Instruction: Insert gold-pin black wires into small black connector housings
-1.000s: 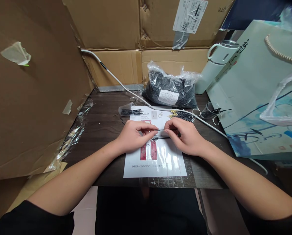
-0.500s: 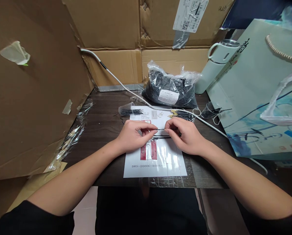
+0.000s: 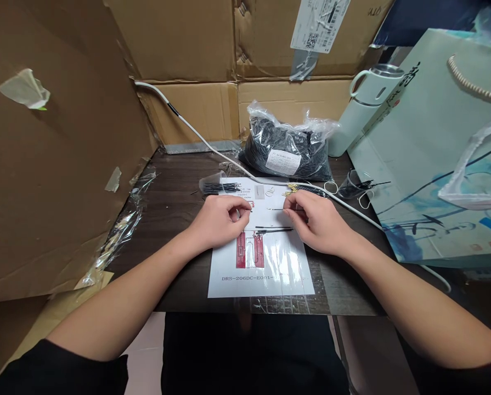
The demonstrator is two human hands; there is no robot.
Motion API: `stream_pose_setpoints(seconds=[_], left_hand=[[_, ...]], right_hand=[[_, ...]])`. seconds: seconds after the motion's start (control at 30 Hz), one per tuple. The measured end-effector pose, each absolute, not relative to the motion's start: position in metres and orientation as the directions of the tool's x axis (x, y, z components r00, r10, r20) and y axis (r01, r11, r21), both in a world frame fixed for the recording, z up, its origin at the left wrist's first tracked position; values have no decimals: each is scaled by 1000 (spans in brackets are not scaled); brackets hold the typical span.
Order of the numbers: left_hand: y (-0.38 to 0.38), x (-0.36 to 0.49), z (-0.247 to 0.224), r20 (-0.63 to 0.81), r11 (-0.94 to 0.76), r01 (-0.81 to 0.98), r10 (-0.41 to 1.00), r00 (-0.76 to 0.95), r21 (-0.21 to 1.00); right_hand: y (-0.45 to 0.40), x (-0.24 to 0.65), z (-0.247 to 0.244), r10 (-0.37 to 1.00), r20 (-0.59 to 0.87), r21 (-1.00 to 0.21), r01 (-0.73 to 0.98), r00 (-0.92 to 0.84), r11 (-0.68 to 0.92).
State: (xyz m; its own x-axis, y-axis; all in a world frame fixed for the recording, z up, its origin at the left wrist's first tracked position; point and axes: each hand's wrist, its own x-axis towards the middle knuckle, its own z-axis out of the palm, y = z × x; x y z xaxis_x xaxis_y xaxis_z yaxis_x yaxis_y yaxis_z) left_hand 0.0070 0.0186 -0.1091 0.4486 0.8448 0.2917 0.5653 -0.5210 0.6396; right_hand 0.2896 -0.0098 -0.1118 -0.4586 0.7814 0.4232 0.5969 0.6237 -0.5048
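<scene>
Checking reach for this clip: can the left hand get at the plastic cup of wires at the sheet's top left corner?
Probably yes. The cup lies just beyond the left hand on the table, with nothing between them.

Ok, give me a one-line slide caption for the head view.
Right hand pinches a thin black wire over the white template sheet; left hand rests curled beside it.

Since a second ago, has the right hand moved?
Yes. The right hand has shifted up the white printed sheet, away from the red strips, carrying the thin black wire clear of the left hand.
</scene>
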Motion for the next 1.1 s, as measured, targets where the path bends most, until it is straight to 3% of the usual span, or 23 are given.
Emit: stream_pose_setpoints(seconds=[0.13,0.3,0.4,0.6,0.83,1.0,1.1], left_hand=[[27,-6,-101,212,-613,677,785,583,408],[31,-13,-95,131,-589,728,801,584,352],[28,-12,-95,163,-580,747,812,560,325],[25,-8,-104,187,-643,659,756,627,392],[27,-8,-106,161,-666,640,730,664,382],[22,1,-106,252,-630,510,739,624,586],[20,4,-107,281,-599,473,763,581,646]], right_hand=[[-10,289,-112,776,401,-504,590,-487,631],[-11,289,-114,778,369,-515,585,-509,627],[-10,289,-115,777,365,-514,584,-513,628],[-10,289,-115,778,362,-506,593,-513,626],[-11,288,-116,772,360,-516,577,-524,633],[-13,285,-115,764,389,-544,540,-516,642],[-14,285,-114,756,409,-557,517,-510,650]])
